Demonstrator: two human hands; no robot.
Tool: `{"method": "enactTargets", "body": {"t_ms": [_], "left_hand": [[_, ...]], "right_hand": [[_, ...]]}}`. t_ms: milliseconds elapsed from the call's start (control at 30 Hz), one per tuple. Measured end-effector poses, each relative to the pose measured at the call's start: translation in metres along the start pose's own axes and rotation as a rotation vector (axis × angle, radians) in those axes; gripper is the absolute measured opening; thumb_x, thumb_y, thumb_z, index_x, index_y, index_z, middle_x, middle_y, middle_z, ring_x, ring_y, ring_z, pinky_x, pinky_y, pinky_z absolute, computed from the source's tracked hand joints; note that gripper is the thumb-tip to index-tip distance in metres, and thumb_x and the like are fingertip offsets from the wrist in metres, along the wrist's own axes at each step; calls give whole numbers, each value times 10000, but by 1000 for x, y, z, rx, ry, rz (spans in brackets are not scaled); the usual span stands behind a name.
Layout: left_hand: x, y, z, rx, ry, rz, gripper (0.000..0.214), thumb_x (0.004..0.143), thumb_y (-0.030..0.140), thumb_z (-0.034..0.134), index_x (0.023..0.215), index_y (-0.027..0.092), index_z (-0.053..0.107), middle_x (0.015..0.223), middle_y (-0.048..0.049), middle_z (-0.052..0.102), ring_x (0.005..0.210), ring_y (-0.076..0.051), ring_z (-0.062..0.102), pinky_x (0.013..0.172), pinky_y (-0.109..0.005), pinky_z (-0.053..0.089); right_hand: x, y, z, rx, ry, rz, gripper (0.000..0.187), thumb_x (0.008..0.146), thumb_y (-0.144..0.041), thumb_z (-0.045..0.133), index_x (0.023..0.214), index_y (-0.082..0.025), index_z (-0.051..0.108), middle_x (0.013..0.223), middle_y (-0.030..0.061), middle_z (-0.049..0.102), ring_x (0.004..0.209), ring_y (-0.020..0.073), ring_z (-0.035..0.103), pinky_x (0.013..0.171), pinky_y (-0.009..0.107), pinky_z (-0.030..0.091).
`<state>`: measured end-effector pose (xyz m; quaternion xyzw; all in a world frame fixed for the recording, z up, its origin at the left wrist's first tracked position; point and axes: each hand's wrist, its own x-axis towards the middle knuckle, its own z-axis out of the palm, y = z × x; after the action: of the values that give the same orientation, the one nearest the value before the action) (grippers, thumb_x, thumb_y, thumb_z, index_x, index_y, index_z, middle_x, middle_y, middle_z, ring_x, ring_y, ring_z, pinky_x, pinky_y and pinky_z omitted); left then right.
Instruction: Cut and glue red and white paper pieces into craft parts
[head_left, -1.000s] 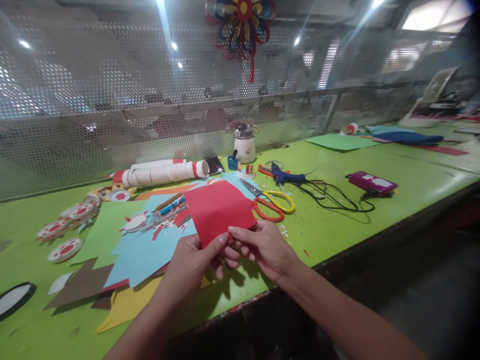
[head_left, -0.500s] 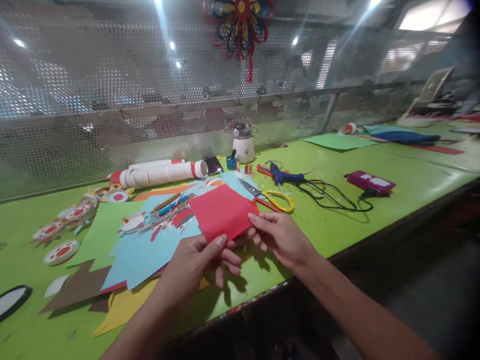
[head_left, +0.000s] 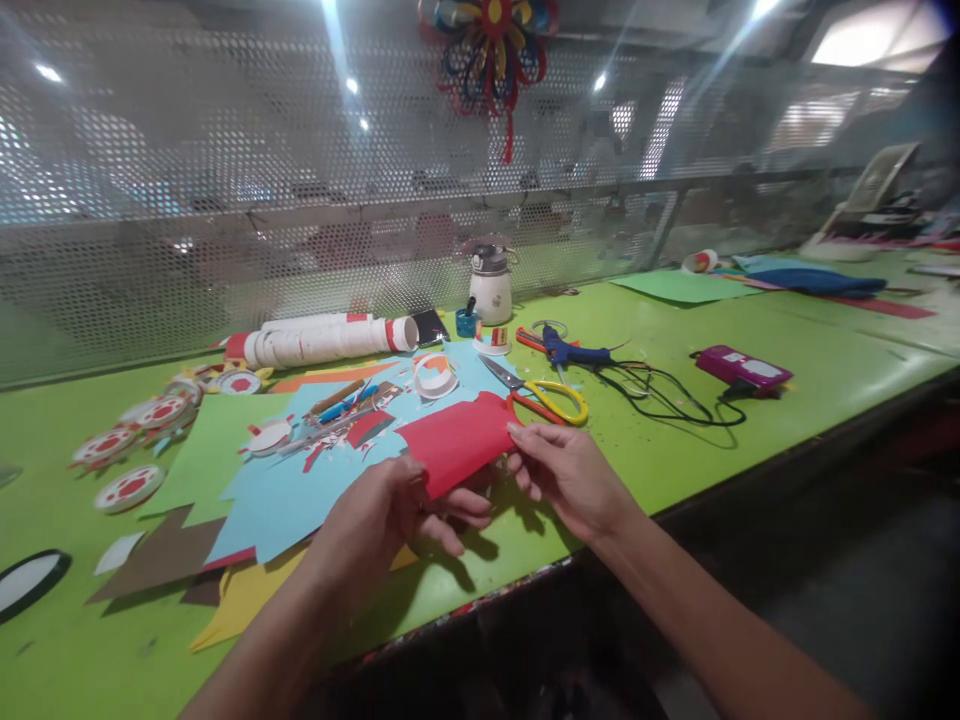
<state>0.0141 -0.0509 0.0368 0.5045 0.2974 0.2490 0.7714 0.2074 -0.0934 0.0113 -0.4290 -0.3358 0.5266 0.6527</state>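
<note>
A sheet of red paper is held between both hands, bent over so its far part curves toward me. My left hand grips its near left corner with the thumb, the other fingers spread beneath. At the right edge, my right hand pinches the paper between thumb and fingers. Just beyond lie scissors with yellow and orange handles, blades open. A white ring sits behind the red sheet on light blue paper. Paper scraps and a blue pen lie to the left.
A blue glue gun has its black cord running to a purple box. White tubes, a bottle and a small blue pot stand along the back. White discs with red spots lie left. The table's front edge is close.
The red paper has gone from nearly flat to bent over, uncovering the white ring behind it. My left hand has shifted slightly, and the view has turned a little.
</note>
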Motion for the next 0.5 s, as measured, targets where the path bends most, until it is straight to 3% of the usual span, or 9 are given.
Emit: {"method": "enactTargets", "body": {"t_ms": [133,300,500], "left_hand": [[-2,3,8,37,88,59,506,771,506,632,973,55,739,837,-207,748,738,-277,702,516,-273,518],[-1,0,11,101,180,65,321,723,363,756,904,97,765,850,-158,758,675,-184,685,521,-198,486],[0,-7,6,171,204,88,279,708,350,769,835,101,764,704,-112,740,632,-173,662,480,-194,445]], "right_hand": [[-3,5,6,-16,32,-49,336,712,-421,786,623,-124,657,551,-6,643,418,45,526,374,132,384],[-11,10,18,-49,19,-94,326,741,-422,764,648,-127,664,583,5,654,445,61,542,404,155,405],[-22,7,22,-147,-43,-121,275,731,-377,779,659,-137,665,564,-15,623,470,73,525,438,185,393]]}}
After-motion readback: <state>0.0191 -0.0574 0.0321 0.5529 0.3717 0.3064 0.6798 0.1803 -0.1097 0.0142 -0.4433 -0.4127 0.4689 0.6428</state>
